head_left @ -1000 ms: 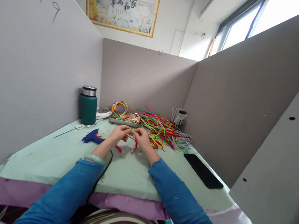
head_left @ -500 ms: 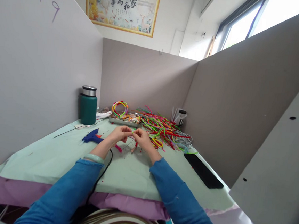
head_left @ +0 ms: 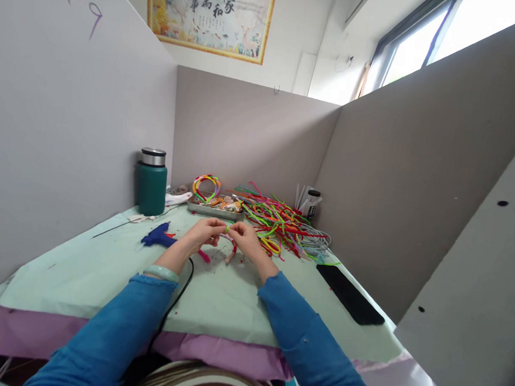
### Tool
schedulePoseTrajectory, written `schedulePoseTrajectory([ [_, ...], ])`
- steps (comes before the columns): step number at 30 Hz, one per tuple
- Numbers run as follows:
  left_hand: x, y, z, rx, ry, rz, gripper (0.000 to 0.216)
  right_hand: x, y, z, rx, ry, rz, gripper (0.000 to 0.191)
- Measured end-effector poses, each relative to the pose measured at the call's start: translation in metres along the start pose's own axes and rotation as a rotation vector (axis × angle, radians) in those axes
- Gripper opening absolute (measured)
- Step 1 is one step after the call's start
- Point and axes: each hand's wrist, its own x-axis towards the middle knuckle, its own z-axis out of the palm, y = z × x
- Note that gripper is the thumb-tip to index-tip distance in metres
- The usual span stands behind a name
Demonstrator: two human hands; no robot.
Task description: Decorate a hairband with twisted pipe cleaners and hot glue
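Fingers [head_left: 219, 226] of L hand [head_left: 203, 233] & R hand [head_left: 245, 238] pinched nearly closed on sm. green bit [head_left: 226, 229] btwn them.

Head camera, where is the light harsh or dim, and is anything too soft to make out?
Head view: the window glares nearly white; head view: the right panel looks darker than the left panel; head view: the green piece between left hand and right hand is too small and soft to make out clearly.
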Motion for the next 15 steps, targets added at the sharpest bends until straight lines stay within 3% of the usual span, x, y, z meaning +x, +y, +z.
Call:
schedulePoseTrajectory([
  [15,-0.0012,0.0002,-0.006,-0.157,-0.152,-0.046,0.041,0.0012,0.005,-0.0037,0.101,-0.102,0.004,0.023],
])
